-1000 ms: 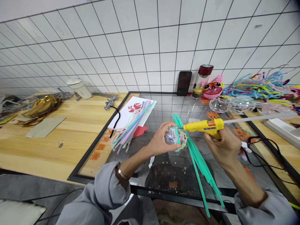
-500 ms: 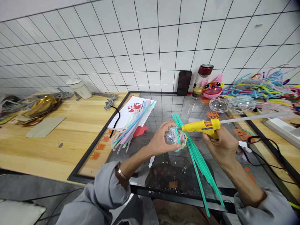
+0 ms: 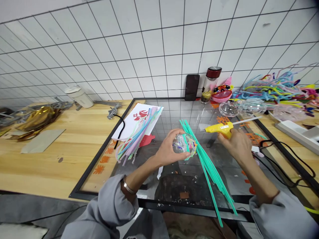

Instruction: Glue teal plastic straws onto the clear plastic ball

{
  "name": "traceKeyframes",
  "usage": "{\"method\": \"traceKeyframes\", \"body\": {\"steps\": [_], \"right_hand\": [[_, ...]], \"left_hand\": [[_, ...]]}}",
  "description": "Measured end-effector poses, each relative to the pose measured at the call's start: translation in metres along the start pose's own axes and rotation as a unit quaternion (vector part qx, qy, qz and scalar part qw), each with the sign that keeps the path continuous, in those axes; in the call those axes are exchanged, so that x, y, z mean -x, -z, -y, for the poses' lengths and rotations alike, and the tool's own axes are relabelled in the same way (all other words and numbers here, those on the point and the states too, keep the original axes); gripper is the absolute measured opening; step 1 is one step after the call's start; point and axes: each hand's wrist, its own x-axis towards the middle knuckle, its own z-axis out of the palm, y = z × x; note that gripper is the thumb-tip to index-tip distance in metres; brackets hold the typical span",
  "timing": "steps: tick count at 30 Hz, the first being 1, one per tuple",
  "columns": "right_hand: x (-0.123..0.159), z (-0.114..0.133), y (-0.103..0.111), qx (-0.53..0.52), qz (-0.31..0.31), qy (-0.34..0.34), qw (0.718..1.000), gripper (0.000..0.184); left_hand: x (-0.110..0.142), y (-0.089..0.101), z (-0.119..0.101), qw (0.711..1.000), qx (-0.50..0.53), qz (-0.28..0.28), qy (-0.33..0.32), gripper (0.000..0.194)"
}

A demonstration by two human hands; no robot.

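Observation:
My left hand [image 3: 168, 150] is closed around a clear plastic ball [image 3: 179, 143] with coloured pipe cleaners on its right side, held above the glass tabletop. A yellow hot glue gun [image 3: 214, 128] is gripped in my right hand [image 3: 237, 144]. Its nozzle points left, apart from the ball, and a pale glue stick [image 3: 246, 120] sticks out of its back. Green pipe cleaners [image 3: 211, 166] lie in a bundle between my hands, partly behind the ball.
Pastel pipe cleaners [image 3: 139, 134] lie on white paper [image 3: 127, 124] at left. A phone [image 3: 191, 87] and a glass bottle [image 3: 210, 85] stand by the wall. More pipe cleaners [image 3: 276, 88] are heaped behind clear ball shells [image 3: 251, 107]. A black cable [image 3: 281, 174] loops at right, near a white power strip [image 3: 299, 132].
My right hand has drawn the glue gun's nozzle away from the ball, to the right and slightly up. My left hand still holds the ball in nearly the same place.

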Motion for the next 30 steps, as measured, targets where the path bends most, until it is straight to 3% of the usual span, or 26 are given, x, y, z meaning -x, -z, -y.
{"method": "traceKeyframes", "body": {"steps": [4,8,10,12,15,18,21,30], "right_hand": [[0.002,-0.001,-0.005,0.071,0.037,0.005,0.997,0.038],[0.005,0.001,0.002,0.133,-0.02,0.042,0.99,0.041],[0.007,0.007,0.007,0.101,-0.066,0.111,0.986,0.031],[0.009,0.019,0.009,0.007,-0.079,0.214,0.974,0.024],[0.009,0.042,0.004,-0.14,-0.001,0.35,0.926,0.031],[0.006,0.059,-0.008,-0.129,0.075,0.382,0.912,0.028],[0.002,0.063,-0.017,-0.119,0.101,0.404,0.901,0.027],[0.0,0.041,-0.019,-0.184,0.075,0.43,0.881,0.025]], "left_hand": [[0.001,0.0,-0.002,1.0,-0.006,0.002,0.005,0.063],[0.001,0.001,-0.002,1.0,-0.002,0.007,0.002,0.062],[0.0,0.001,-0.002,1.0,0.0,0.006,0.002,0.062],[0.0,0.002,-0.001,1.0,0.001,0.005,0.004,0.062],[0.0,0.002,0.0,1.0,0.003,0.002,0.0,0.062],[-0.001,0.002,0.0,1.0,-0.001,0.0,-0.005,0.062],[-0.001,0.001,0.001,1.0,-0.006,-0.003,-0.007,0.062],[-0.001,0.001,0.003,1.0,-0.003,-0.003,-0.004,0.064]]}}
